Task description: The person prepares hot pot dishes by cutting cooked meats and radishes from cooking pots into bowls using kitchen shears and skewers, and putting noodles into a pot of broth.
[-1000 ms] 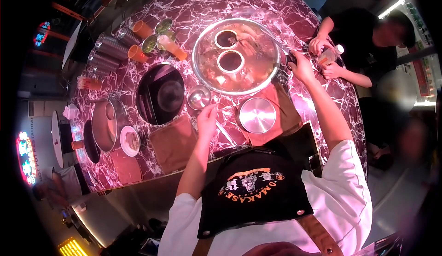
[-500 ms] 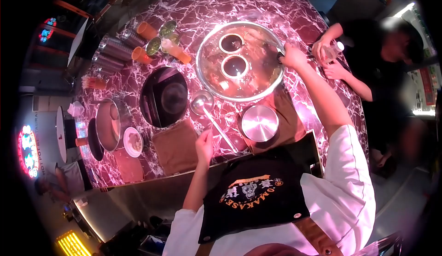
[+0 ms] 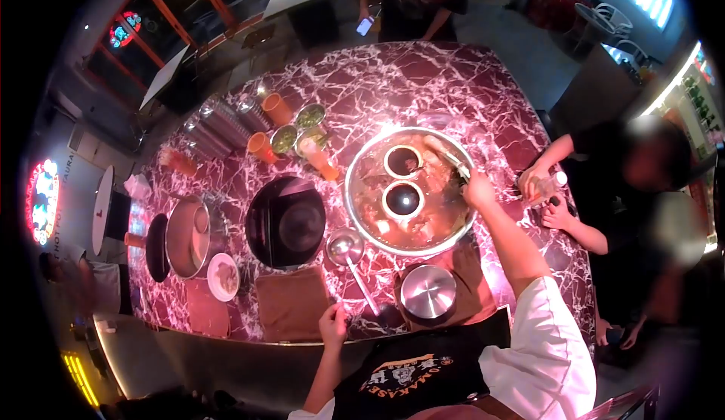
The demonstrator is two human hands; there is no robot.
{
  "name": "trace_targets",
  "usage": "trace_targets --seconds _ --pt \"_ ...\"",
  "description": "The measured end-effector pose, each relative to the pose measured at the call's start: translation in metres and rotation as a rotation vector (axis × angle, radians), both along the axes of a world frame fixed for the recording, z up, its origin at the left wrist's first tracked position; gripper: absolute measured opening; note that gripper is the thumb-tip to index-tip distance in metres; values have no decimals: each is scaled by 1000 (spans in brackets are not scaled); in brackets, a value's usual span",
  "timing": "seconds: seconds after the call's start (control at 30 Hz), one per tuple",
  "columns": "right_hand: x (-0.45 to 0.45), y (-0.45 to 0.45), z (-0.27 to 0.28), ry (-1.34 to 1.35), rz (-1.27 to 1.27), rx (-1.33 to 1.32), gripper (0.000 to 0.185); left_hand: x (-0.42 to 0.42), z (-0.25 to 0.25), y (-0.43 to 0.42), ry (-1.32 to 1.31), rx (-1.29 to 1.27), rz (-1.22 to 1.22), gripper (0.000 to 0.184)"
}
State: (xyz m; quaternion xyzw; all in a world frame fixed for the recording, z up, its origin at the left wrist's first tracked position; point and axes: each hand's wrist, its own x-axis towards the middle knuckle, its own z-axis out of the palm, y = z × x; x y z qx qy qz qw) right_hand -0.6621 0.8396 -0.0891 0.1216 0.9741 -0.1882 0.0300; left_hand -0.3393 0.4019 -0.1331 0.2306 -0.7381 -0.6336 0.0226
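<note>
My right hand (image 3: pixel 479 191) grips metal tongs (image 3: pixel 455 160) at the right rim of a large round pot (image 3: pixel 353 218). The tongs reach over the pot, which holds brownish broth, pieces of meat and two round cups (image 3: pixel 402 199) of dark liquid. Closed in a loose fist, my left hand (image 3: pixel 332 325) hovers by the table's front edge, with nothing visible in it. Beside it, apart from the fingers, a ladle (image 3: pixel 346 247) lies on the marbled table (image 3: pixel 393 80). A shiny metal bowl (image 3: pixel 428 292) sits on a brown cloth (image 3: pixel 474 290) below the pot.
Left of the pot is a black pan (image 3: pixel 285 222); further left are a deep metal pot (image 3: pixel 189 236) and a white bowl (image 3: pixel 223 276). Orange cups (image 3: pixel 262 148) and steel containers (image 3: pixel 219 125) stand behind. A co-worker at right holds a bottle (image 3: pixel 545 186). Another person stands across the table.
The view has tilted up, so the table sits lower and a person across it shows. My right hand still holds the tongs at the pot; my left stays by the front edge.
</note>
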Motion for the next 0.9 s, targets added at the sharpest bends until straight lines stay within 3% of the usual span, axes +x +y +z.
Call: trace_targets --seconds 0.33,0.53,0.6,0.67,0.77,0.9 --pt "42 0 -15 377 -40 -253 55 -7 2 -10 -11 60 40 18" --pt "56 7 -6 387 -26 -205 54 -3 2 -8 10 6 -35 18" --pt "65 14 -2 484 52 -103 51 -4 0 -4 43 131 -21 19" --pt "71 22 -10 337 -10 -202 50 -4 -27 -18 5 -138 -93 20" --pt "87 30 -2 351 6 -211 50 -16 18 3 -57 -83 -107 23" --pt "75 27 9 133 -46 -335 55 -30 17 10 -93 -45 -113 23"
